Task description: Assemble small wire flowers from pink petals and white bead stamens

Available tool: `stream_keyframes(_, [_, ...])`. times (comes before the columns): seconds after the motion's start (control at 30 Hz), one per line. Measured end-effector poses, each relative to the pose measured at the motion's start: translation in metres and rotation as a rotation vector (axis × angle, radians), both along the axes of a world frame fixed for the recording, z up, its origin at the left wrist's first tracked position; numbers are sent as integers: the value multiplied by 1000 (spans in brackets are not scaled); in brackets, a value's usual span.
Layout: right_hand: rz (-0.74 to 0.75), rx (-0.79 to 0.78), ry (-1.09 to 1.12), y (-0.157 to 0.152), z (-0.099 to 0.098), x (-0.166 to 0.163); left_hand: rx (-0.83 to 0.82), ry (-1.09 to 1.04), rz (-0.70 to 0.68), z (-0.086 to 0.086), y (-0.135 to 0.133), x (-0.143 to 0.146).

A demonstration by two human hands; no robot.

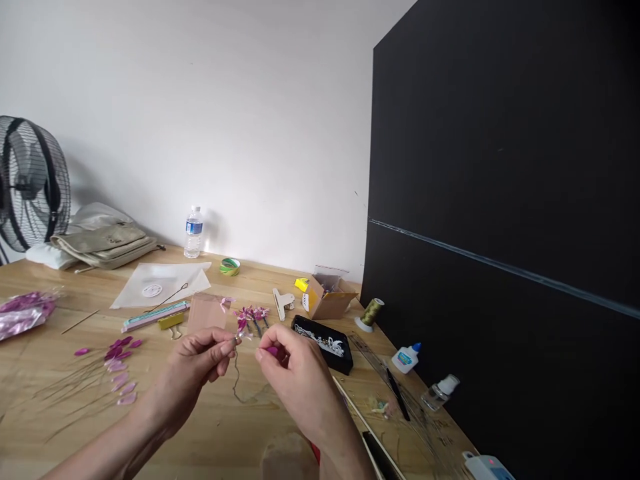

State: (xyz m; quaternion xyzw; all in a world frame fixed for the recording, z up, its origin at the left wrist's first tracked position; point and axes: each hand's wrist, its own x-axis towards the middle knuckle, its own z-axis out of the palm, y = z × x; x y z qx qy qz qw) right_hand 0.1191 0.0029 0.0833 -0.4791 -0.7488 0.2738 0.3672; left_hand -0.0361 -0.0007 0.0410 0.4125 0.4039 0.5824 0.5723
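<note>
My left hand (193, 367) pinches the top of a thin dark wire (236, 373) that carries a small pink-and-white bud (243, 329) at its tip. The wire curls down toward the wooden table (210, 433). My right hand (295, 373), fingers closed, pinches a small magenta petal piece (272, 350) just right of the wire tip. The two hands are a few centimetres apart above the table. Behind them lies a cluster of finished pink buds on wires (253, 315).
Pink petals on wires (120, 367) lie left, with a bag of pink material (23, 313). A black tray (324, 342), cardboard box (327, 298), gold thread spool (371, 313), glue bottle (406, 358), water bottle (193, 232) and a black board (500, 233) stand right.
</note>
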Motion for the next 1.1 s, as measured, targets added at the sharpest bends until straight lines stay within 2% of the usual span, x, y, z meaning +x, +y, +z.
stream_keyframes(0.07, [2, -52, 160, 4, -4, -2, -48, -80, 26, 3, 3, 4])
stream_keyframes(0.2, [50, -226, 639, 13, -15, -11, -104, -184, 94, 9, 10, 7])
stream_keyframes(0.3, [80, -300, 830, 16, -21, -21, -84, -215, 131, 10, 14, 8])
stream_keyframes(0.43, [88, -302, 882, 15, -26, -32, -22, -156, 101, 8, 13, 12])
stream_keyframes(0.6, [15, -246, 885, 14, -28, -36, 5, -127, 97, 5, 9, 16])
stream_keyframes(0.77, [-123, -200, 1041, 14, -23, -20, -20, -189, 143, 7, 12, 9])
stream_keyframes(0.9, [-61, -292, 1078, 8, -13, -5, -78, -270, 155, 16, 15, -4])
stream_keyframes(1.03, [-40, -300, 1039, 3, -4, 3, -108, -269, -51, 22, 12, -17])
stream_keyframes(1.1, [-30, -282, 970, 2, -1, 5, -47, -256, -61, 22, 9, -21])
